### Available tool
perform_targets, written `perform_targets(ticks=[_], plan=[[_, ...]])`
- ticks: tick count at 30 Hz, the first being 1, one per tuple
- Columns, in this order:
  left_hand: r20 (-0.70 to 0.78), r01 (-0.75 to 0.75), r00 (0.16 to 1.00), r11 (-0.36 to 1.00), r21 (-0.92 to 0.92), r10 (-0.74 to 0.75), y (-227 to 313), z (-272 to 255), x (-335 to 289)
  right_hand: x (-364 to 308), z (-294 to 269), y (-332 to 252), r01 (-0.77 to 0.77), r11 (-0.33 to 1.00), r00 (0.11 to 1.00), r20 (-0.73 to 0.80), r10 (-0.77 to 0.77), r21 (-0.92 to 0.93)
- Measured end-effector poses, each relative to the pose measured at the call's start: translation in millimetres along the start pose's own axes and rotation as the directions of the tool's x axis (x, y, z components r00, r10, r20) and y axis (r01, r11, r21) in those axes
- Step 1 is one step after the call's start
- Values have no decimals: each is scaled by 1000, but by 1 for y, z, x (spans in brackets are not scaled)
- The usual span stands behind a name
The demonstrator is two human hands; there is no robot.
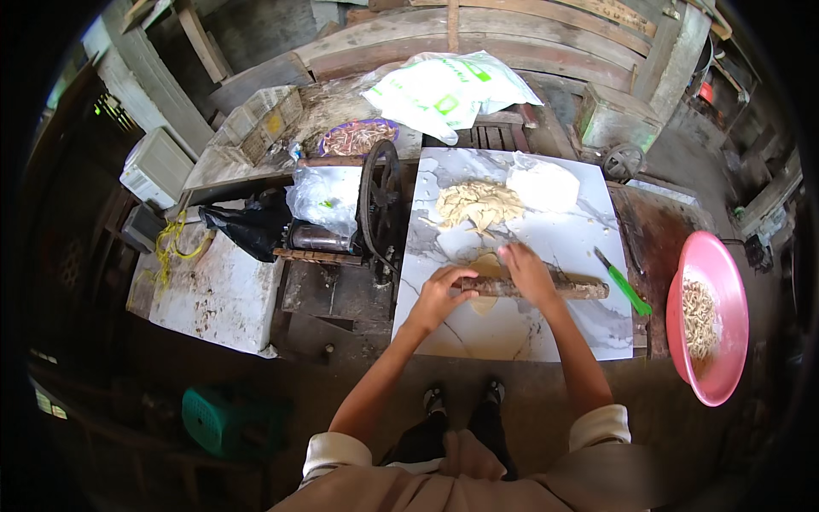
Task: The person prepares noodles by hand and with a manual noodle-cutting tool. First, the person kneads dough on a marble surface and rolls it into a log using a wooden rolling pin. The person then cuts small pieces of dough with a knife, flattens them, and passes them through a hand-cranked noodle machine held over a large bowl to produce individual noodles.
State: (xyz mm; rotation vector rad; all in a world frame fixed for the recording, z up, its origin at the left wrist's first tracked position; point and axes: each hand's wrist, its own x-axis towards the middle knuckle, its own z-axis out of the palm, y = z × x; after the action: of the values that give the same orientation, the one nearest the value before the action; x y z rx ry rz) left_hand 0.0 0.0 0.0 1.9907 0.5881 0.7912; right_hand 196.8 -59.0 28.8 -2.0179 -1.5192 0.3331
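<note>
Across the near half of the marbled counter point(426, 334) lay a rolling pin point(584, 291), with flattened dough point(483, 305) under its left part. The left hand point(437, 299) had thumb and fingers either side of its left end, whether closed tight I could not tell. Farther right, the right hand point(531, 277) crossed it, fingers open, short of the far dough heap point(478, 205).

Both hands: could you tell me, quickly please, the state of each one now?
Left hand: partly curled at the left end of the rolling pin; whether it grips cannot be told.
Right hand: open, lying across the pin.
</note>
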Motion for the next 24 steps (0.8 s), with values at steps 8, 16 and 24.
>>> perform_targets(ticks=[8,16,24], plan=[[-186,46,982,986,158,-16,31,26,-27,-51,15,-4,177,916,935,-230,-271,-359],[-577,402,801,857,322,-159,18,59,27,-13,33,-16,59,864,878,-386,-283,-500],[-664,535,723,761,366,-189,-5,51,91,61,32,-9,18,847,879,-396,-266,-531]])
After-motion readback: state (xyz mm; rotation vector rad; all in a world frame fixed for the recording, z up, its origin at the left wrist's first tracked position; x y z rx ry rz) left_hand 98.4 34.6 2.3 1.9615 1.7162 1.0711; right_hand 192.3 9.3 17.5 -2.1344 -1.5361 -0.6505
